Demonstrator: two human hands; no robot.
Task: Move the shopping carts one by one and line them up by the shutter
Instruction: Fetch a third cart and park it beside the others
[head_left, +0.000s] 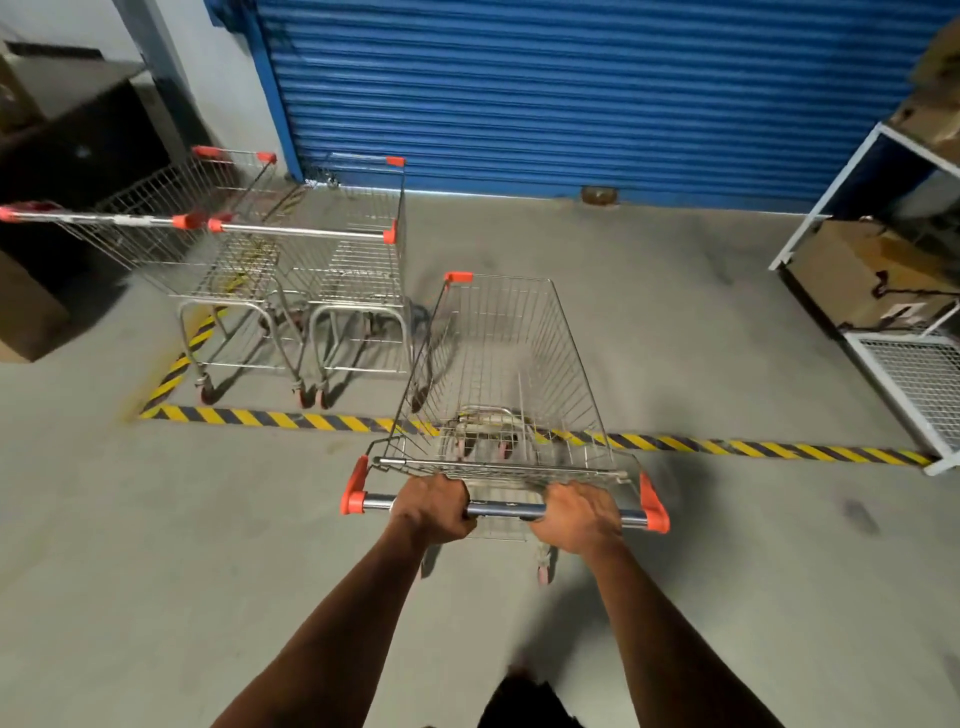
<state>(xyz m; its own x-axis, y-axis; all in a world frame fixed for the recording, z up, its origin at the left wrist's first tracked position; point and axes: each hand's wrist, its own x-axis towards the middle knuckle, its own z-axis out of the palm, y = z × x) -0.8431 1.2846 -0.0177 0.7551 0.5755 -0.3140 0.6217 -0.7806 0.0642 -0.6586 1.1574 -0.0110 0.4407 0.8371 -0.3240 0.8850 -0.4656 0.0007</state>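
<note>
Near the blue shutter (571, 93), two carts (291, 260) stand side by side. Left hand (434, 509) and right hand (576, 517) grip a third cart's handle (506, 509).

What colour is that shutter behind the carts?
Blue; the shutter shows clearly in the head view.

We grip the chrome handlebar (504, 510) of a silver wire shopping cart (511, 374) with our left hand (434, 512) and right hand (579, 517), its basket straddling the yellow-black hazard tape (270, 419), beside two parked wire carts (291, 260) before the blue corrugated shutter (597, 93).
</note>
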